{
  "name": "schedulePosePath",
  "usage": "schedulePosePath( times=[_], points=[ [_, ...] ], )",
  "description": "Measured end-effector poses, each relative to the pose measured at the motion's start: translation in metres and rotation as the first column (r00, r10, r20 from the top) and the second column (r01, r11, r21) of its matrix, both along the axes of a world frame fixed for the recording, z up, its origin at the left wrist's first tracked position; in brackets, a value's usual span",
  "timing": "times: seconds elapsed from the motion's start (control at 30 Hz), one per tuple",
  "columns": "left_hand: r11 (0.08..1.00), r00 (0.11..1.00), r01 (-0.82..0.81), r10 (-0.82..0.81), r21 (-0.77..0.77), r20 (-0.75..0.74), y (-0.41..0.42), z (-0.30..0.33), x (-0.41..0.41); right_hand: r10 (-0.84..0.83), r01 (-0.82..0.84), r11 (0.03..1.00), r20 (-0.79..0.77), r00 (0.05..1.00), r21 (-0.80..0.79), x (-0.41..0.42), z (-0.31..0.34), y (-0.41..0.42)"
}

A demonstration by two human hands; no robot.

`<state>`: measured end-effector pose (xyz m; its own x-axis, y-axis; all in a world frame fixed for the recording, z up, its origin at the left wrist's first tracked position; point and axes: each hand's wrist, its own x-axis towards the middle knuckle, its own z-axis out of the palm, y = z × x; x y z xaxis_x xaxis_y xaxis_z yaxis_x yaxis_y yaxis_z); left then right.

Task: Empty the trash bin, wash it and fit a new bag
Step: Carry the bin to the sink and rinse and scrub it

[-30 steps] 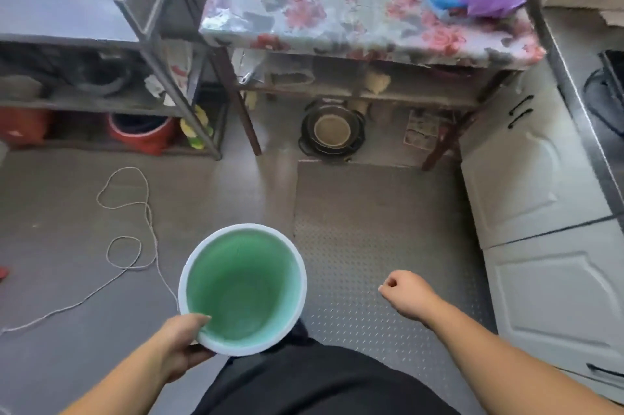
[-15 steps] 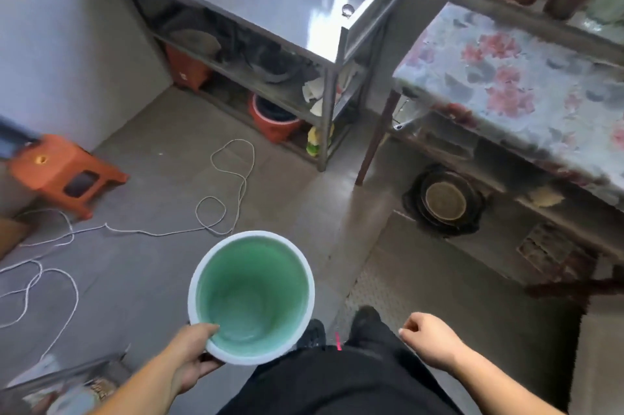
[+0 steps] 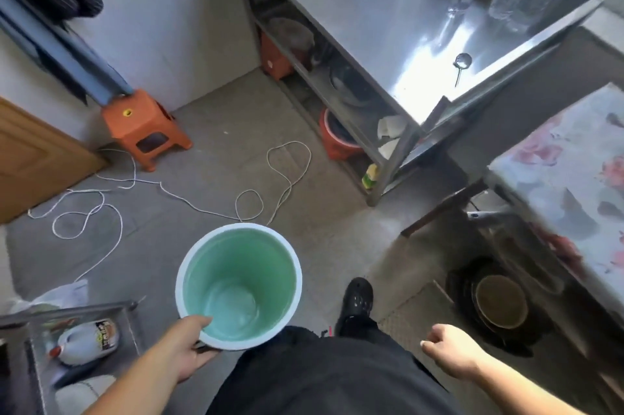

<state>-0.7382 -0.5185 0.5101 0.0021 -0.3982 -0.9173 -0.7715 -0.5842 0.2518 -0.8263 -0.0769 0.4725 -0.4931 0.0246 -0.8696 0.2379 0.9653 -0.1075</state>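
Bin [image 3: 239, 286], still gripped by left hand [image 3: 184, 348], now faces orange stool [image 3: 146, 129].

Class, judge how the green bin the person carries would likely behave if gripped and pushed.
The green bin looks empty and hangs from the left hand alone, so probably light. Its round rim keeps shape: likely stiff. Tall and narrow, it may tip if pushed high.

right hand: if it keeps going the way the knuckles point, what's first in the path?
The right hand points up-left toward the black shoe; beyond it the green bin. Nothing visible between, but depth is unclear: the hand may pass above the shoe.
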Motion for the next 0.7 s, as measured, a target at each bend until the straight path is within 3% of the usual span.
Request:
schedulePosePath(
  times=[0.13, 0.3, 0.57, 0.7],
  points=[
    [0.987, 0.985, -0.163, 0.163, 0.011, -0.056, 0.006, 0.009, -0.049, 0.065, -0.066, 0.997, -0.017, 0.998, -0.038, -0.100, -0.005, -0.005],
    [0.961, 0.953, -0.271, 0.275, 0.047, -0.127, 0.005, 0.013, -0.077, -0.014, 0.006, 0.995, -0.084, 0.996, -0.096, -0.202, -0.002, -0.055],
    [0.914, 0.914, -0.399, 0.403, 0.071, -0.051, -0.063, -0.011, -0.119, 0.062, -0.089, 0.959, -0.106, 0.992, -0.268, -0.308, 0.004, -0.211],
    [0.915, 0.917, -0.397, 0.399, 0.068, -0.003, -0.130, -0.013, -0.153, 0.107, -0.134, 0.959, -0.118, 0.987, -0.251, -0.332, 0.009, -0.266]
  ],
)
